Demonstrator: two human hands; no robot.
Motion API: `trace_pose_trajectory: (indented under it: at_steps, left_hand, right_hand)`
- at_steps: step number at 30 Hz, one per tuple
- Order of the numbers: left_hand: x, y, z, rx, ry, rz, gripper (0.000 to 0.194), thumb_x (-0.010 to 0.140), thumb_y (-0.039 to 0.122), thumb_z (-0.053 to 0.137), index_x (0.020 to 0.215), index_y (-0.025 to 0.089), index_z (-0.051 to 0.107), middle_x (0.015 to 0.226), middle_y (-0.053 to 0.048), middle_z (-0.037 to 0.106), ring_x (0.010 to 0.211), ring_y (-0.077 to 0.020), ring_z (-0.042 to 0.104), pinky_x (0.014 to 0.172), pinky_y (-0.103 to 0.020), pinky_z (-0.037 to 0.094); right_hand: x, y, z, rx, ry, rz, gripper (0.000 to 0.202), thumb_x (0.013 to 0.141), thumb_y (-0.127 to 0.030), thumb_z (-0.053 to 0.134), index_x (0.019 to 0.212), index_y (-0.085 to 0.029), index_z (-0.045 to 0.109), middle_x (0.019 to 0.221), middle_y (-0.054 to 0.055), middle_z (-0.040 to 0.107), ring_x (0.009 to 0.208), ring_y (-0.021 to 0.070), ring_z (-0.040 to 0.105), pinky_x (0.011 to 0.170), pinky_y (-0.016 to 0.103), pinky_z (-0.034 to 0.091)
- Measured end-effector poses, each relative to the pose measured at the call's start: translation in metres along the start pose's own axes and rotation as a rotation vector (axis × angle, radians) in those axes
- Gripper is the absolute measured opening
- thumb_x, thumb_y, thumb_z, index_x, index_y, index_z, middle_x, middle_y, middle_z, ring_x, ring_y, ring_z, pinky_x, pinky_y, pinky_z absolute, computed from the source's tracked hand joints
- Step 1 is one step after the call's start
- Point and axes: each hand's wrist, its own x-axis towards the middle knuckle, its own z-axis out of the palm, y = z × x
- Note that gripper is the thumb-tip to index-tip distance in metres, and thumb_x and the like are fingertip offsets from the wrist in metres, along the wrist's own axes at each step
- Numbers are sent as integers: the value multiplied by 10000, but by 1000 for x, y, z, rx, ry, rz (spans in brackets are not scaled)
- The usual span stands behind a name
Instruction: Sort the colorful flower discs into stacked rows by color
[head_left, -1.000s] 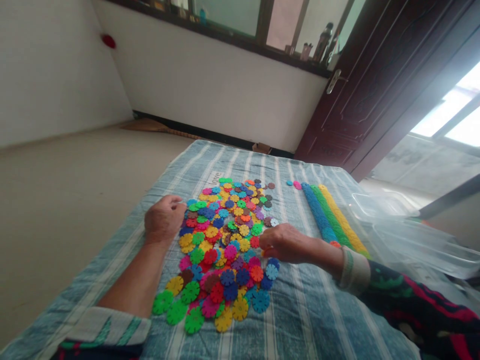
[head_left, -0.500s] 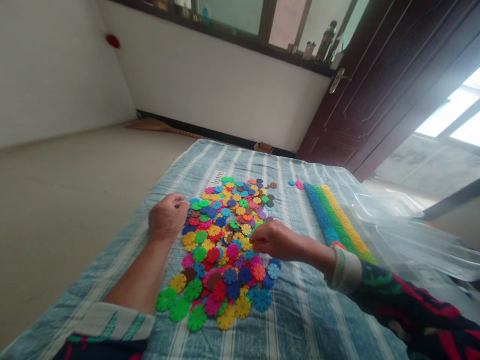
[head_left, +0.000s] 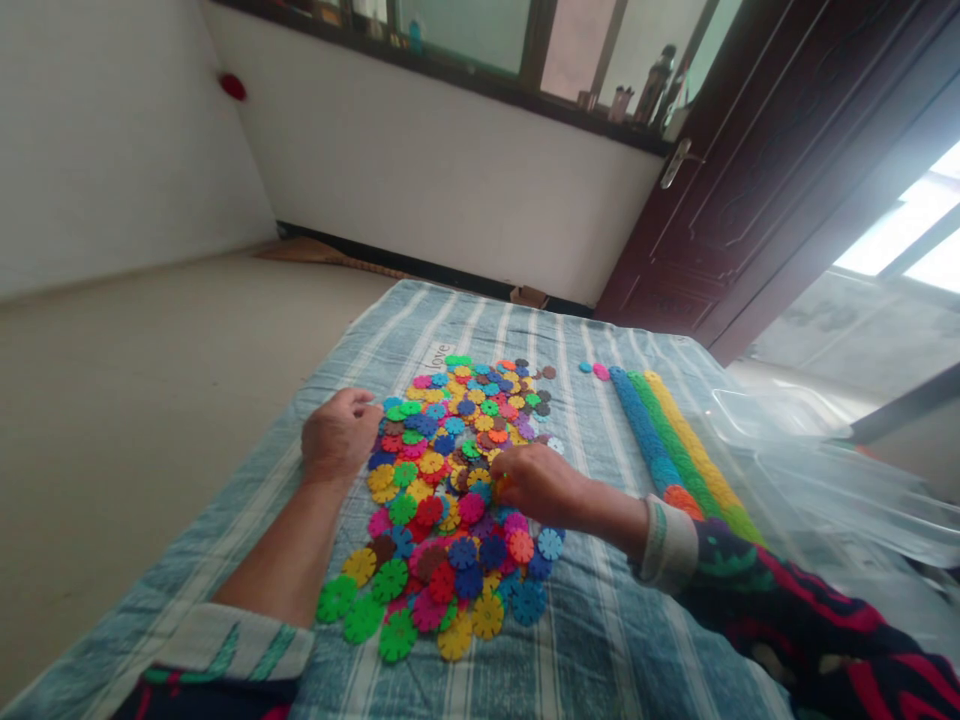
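Note:
Many notched plastic discs [head_left: 442,580] in mixed colours lie spread over the striped cloth. My left hand [head_left: 340,432] rests curled at the left edge of the pile, beside blue and green discs; whatever its fingers hold is hidden. Over the middle right of the pile is my right hand [head_left: 536,484], its fingers pinched together and pointing down at yellow discs. A bit of yellow shows at its fingertips, too small to tell whether it is held. Right of the pile lie long rows of blue [head_left: 637,425], green [head_left: 671,450] and yellow discs [head_left: 694,445].
Clear plastic containers [head_left: 847,500] stand on the right side of the bed-like surface with its striped cloth [head_left: 600,600]. A blue disc [head_left: 585,367] and a pink disc [head_left: 601,371] lie near the far end of the rows. Behind are a wall and a dark red door [head_left: 720,200].
My right hand has shifted slightly left over the pile, uncovering a pale blue disc and more of the orange discs near its sleeve. My left hand has stayed in place beside the pile.

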Motion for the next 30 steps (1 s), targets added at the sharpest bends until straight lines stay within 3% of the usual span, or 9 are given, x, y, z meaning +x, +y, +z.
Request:
trace_pose_trajectory:
  at_steps: [12, 15, 18, 22, 27, 30]
  left_hand:
    - [0, 0, -1, -13, 1, -1, 303, 753, 337, 536, 971, 177, 672, 878, -49, 743, 835, -192, 676, 752, -254, 491]
    - [0, 0, -1, -9, 1, -10, 302, 754, 339, 538, 979, 188, 671, 894, -43, 743, 835, -194, 677, 753, -258, 494]
    - [1, 1, -1, -4, -3, -10, 311, 756, 337, 537, 993, 187, 670, 903, -43, 742, 850, -200, 676, 761, -265, 494]
    - [1, 1, -1, -10, -7, -16, 303, 743, 336, 544, 973, 186, 672, 864, -35, 739, 852, -205, 672, 755, -266, 490]
    - [1, 0, 0, -28, -9, 2, 331, 746, 349, 524, 987, 175, 669, 878, -50, 737, 794, -198, 672, 725, -265, 490]
    - [1, 0, -1, -27, -17, 2, 336, 743, 350, 520, 986, 170, 666, 875, -57, 736, 796, -197, 672, 720, -260, 486]
  right_hand:
    - [-8, -1, 9, 75, 63, 2, 126, 738, -92, 555, 773, -176, 641, 843, 37, 667, 768, 141, 583, 648, 225, 366]
    - [-7, 9, 1, 123, 55, 11, 132, 698, -71, 559, 673, -172, 639, 707, -2, 619, 678, 114, 521, 618, 222, 332]
    - [-11, 28, -15, 179, 52, 124, 146, 665, -53, 546, 627, -162, 636, 591, -41, 528, 593, 86, 444, 574, 214, 291]
    - [-23, 51, -27, 231, -36, 201, 124, 614, -42, 571, 583, -147, 628, 522, -63, 475, 550, 68, 438, 534, 195, 274]
    - [-41, 65, -23, 317, -176, 230, 149, 611, -45, 600, 671, -156, 681, 500, -77, 528, 509, 70, 520, 506, 168, 327]
    - [-47, 71, -20, 323, -188, 277, 168, 623, -49, 606, 720, -152, 696, 510, -72, 553, 505, 78, 547, 507, 169, 355]
